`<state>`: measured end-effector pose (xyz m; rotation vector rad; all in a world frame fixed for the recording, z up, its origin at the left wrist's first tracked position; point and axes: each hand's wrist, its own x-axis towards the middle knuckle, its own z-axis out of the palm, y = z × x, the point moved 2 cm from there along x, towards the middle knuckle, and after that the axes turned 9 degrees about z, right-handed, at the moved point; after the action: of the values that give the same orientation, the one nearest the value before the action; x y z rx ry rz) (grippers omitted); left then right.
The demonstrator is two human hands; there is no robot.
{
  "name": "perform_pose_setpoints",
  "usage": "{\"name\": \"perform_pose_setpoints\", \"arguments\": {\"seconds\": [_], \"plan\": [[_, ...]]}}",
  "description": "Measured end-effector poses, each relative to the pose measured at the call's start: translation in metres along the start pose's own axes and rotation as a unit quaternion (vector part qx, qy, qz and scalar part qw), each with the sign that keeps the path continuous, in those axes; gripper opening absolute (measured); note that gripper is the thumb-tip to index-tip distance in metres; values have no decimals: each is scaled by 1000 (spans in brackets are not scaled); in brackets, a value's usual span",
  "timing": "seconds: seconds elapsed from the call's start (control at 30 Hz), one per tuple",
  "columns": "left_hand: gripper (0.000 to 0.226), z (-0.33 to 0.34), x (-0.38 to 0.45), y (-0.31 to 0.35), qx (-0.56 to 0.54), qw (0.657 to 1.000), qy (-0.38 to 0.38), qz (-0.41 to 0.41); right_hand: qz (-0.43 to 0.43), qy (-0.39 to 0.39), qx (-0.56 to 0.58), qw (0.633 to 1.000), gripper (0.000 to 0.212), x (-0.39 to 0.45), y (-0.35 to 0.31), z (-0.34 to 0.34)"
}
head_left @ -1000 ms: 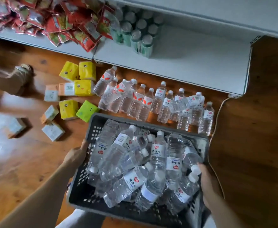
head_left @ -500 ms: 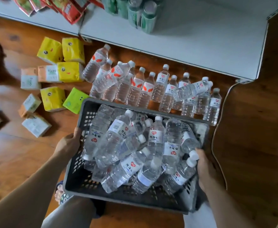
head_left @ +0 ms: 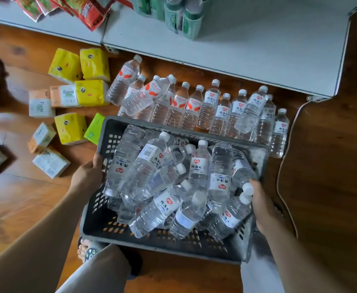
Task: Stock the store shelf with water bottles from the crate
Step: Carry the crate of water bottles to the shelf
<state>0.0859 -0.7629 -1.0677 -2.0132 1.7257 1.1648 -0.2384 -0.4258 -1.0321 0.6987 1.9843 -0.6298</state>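
Note:
A grey plastic crate [head_left: 101,229] sits low in front of me, piled with several clear water bottles [head_left: 198,166] with white caps. My left hand [head_left: 87,176] grips the crate's left rim. My right hand [head_left: 264,208] grips its right rim, beside two bottle caps. Beyond the crate, a row of several more water bottles [head_left: 209,106] stands and leans on the wooden floor in front of the white store shelf [head_left: 268,51]. The shelf's right part is bare.
Green bottles [head_left: 186,15] and red snack packets [head_left: 84,9] occupy the shelf's back and left. Yellow, green and white tissue packs [head_left: 91,93] lie scattered on the floor at left. A cable [head_left: 285,166] runs along the floor to the right. My foot [head_left: 89,250] shows under the crate.
The view has dropped closer to the floor and shelf. The crate has stayed in both hands, and the shelf and floor bottles now sit higher and nearer in view.

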Motion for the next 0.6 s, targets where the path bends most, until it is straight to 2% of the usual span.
{"name": "perform_pose_setpoints", "arguments": {"seconds": [0.07,0.13,0.2,0.27,0.37,0.5,0.6], "plan": [[73,-3,1,2,8,1000,5,6,7,8,1,1000,61,-3,0,-3],[77,-7,-1,7,35,999,15,23,23,5,-1,1000,79,-11,-4,-2],[70,-15,-15,22,56,997,26,39,12,-20,-11,1000,97,-13,-5,-3],[62,-20,-41,45,61,994,44,73,-4,-22,-7,1000,93,-12,-1,-10],[59,-21,-80,75,46,990,43,125,-25,-20,-17,999,76,-45,-15,-20],[54,-9,-140,119,24,983,-45,179,-60,-32,-33,997,92,-85,-31,-41],[55,1,-186,149,-2,973,-99,210,-90,-51,-52,993,72,-121,-49,-53]]}}
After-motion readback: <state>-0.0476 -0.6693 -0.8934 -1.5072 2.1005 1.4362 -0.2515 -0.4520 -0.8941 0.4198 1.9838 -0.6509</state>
